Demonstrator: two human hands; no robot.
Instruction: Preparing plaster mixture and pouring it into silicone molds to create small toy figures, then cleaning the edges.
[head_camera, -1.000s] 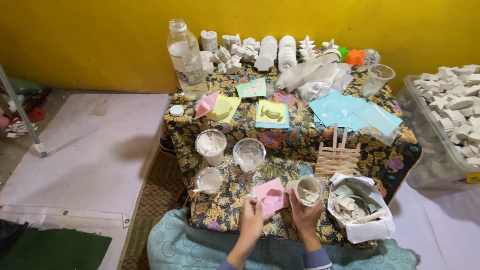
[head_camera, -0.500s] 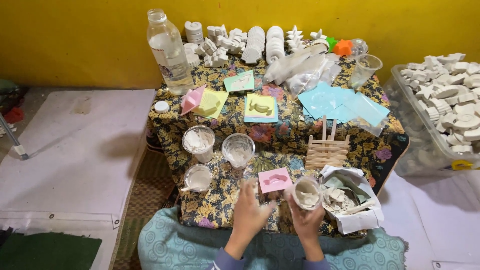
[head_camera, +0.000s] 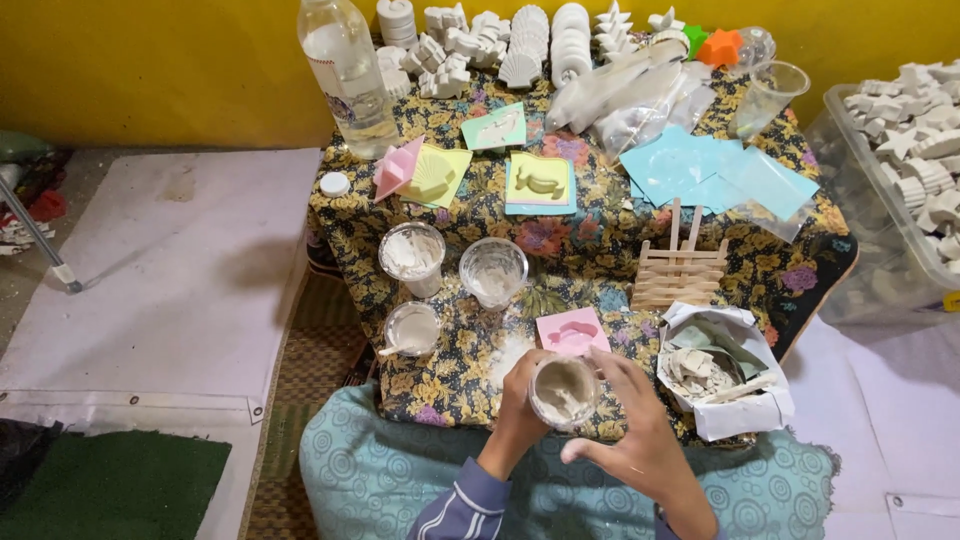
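A small plastic cup (head_camera: 562, 390) of grey-white paste is held over the near edge of the flower-patterned table (head_camera: 600, 240). My left hand (head_camera: 520, 415) wraps it from the left. My right hand (head_camera: 635, 435) cradles it from the right, fingers along its rim and thumb beneath. Just beyond the cup lies a pink mould (head_camera: 572, 332) on the cloth, with some white powder (head_camera: 510, 352) spilled to its left.
Three more paste cups (head_camera: 412, 255) (head_camera: 492, 268) (head_camera: 413, 328), a stick rack (head_camera: 678, 268), a paper-lined bowl of scraps (head_camera: 722, 372), coloured moulds (head_camera: 540, 183), blue sheets (head_camera: 715, 172), a water bottle (head_camera: 345, 70), white plaster casts (head_camera: 520, 45) and a bin of casts (head_camera: 915, 150).
My left hand has left the pink mould and joined the right on the cup. The cup has come toward me, off the table's edge. The view has shifted closer.
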